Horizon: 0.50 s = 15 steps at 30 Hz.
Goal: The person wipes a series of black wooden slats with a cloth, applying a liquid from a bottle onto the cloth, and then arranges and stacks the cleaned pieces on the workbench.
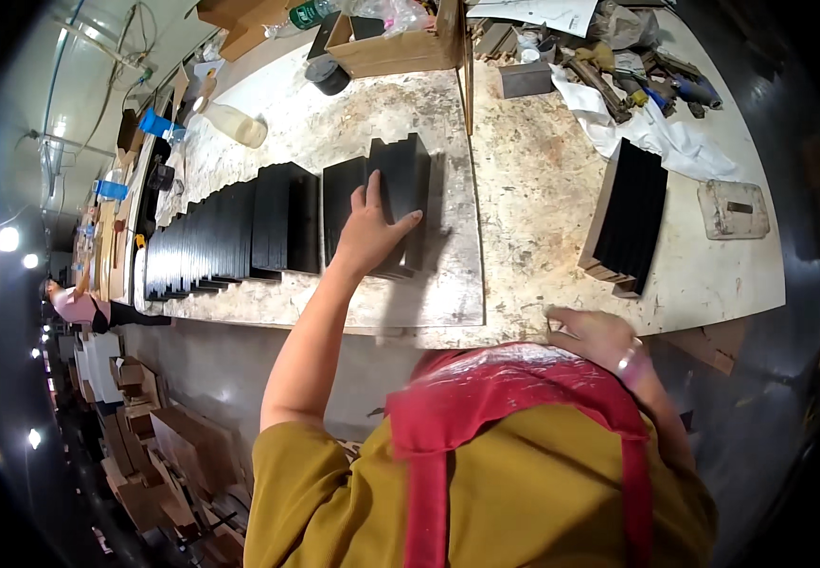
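My left hand (372, 227) lies with fingers spread on a short stack of black boards (401, 180) standing on edge, its thumb reaching toward the stack's right side. Just left of it, a long row of similar black boards (211, 232) stands packed together, with a taller black block (285, 218) at its right end. At the table's front edge, close to my red apron (514, 388), my right hand (599, 336) hovers with fingers apart, a little blurred; I see nothing in it. Further right, a separate bundle of black boards (630, 222) with brown sides stands on the worktable (533, 227).
At the back are a cardboard box (396, 52), a black round container (327, 76) and a translucent bottle (235, 125). Tools and rags (656, 85) pile up at the back right, near a pale flat case (732, 210). Another person (79, 305) stands far left.
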Available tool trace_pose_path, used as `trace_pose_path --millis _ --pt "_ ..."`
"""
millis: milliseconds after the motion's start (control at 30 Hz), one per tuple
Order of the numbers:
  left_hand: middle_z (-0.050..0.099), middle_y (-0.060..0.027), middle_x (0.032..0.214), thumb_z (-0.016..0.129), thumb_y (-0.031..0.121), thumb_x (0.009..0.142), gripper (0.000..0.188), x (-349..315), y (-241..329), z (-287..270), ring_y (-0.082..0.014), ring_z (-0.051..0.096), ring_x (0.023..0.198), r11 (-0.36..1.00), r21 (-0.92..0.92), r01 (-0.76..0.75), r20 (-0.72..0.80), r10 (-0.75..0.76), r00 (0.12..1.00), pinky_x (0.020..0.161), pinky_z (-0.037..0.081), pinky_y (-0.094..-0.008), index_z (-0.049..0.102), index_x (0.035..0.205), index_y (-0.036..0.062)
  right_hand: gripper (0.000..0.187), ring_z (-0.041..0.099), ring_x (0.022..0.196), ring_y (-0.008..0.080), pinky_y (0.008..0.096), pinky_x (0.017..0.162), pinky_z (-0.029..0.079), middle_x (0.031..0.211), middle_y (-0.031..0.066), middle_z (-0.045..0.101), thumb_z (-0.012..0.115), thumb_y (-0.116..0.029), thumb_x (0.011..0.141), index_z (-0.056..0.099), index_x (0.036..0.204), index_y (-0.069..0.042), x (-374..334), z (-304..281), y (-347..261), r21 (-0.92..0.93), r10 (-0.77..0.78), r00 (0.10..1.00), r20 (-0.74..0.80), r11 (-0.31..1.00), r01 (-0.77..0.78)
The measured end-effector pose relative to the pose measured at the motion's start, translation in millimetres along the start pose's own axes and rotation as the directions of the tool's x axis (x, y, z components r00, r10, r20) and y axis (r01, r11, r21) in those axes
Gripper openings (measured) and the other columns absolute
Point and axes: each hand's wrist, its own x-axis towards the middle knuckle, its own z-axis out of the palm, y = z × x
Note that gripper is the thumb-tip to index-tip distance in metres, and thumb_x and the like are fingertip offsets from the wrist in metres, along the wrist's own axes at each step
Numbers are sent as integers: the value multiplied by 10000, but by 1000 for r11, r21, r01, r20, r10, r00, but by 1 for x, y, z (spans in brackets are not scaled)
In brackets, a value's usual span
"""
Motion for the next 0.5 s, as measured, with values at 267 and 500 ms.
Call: trace_pose_path --millis 267,500 --pt "626 -137 1147 558 180 899 434 23 -77 -49 -322 578 1076 973 -208 -101 406 180 896 969 433 -376 489 1281 -13 626 662 734 360 415 671 521 836 229 672 601 -427 894 446 1362 -41 137 -11 -101 150 -32 956 -291 985 79" --pt "507 -84 1340 549 293 838 397 37 -118 -38 -330 328 1358 335 368 -867 604 623 497 1069 303 -573 646 1158 81 1007 591 1099 393 415 919 466 1155 289 608 404 -775 825 341 1409 44 244 47 -73 272 59 978 -200 962 -2"
